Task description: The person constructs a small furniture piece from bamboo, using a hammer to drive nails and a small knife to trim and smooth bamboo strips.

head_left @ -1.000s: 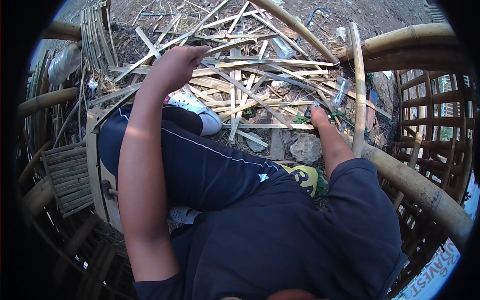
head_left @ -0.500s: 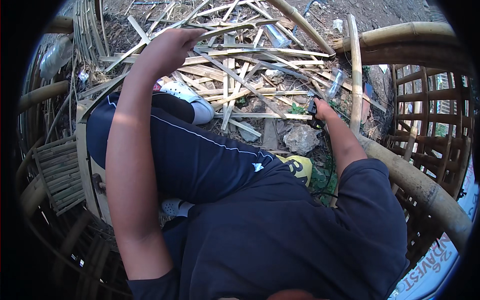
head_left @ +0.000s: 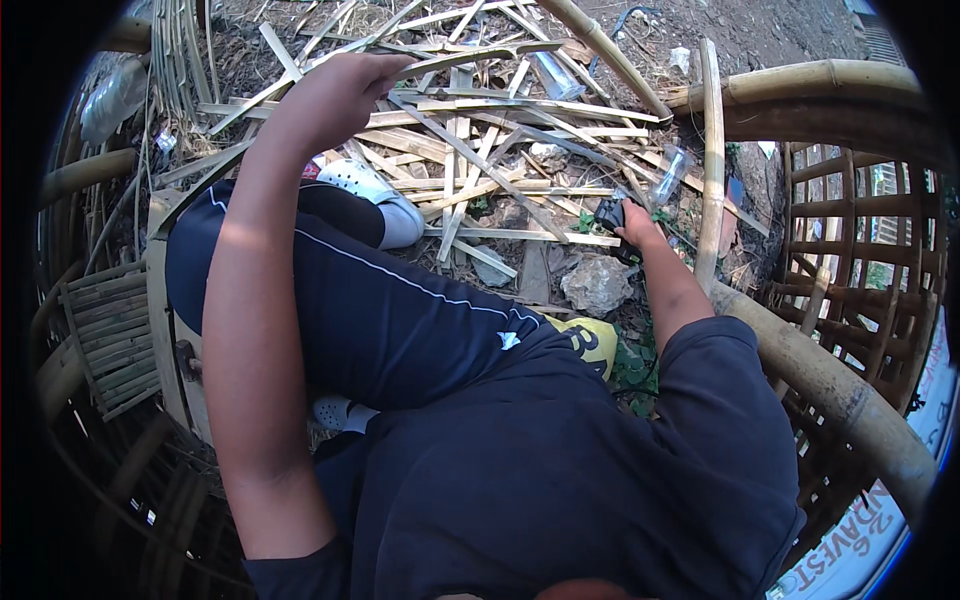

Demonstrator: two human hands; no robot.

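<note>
My left hand (head_left: 342, 95) is raised at the upper left, fingers closed around a long bamboo strip (head_left: 475, 57). One end of the strip points right; its other end emerges behind my forearm near my knee. On the right, low over the ground, my right hand (head_left: 638, 224) grips a black handheld tool (head_left: 608, 212). Its exact kind is hard to make out. Many split bamboo strips (head_left: 480, 158) lie crisscrossed between my hands. A rough rock (head_left: 596, 284) sits just below the tool.
Bamboo poles (head_left: 840, 375) and a woven lattice (head_left: 860, 240) stand along the right. Clear plastic cups (head_left: 672, 170) lie among the strips. A wooden block (head_left: 172, 330) and a slatted bamboo panel (head_left: 112, 345) are at my left. A yellow bag (head_left: 592, 343) is beside my leg.
My right hand and the black tool have shifted a little left and turned, so more of the tool shows. My left hand and the bamboo strip stay almost in place.
</note>
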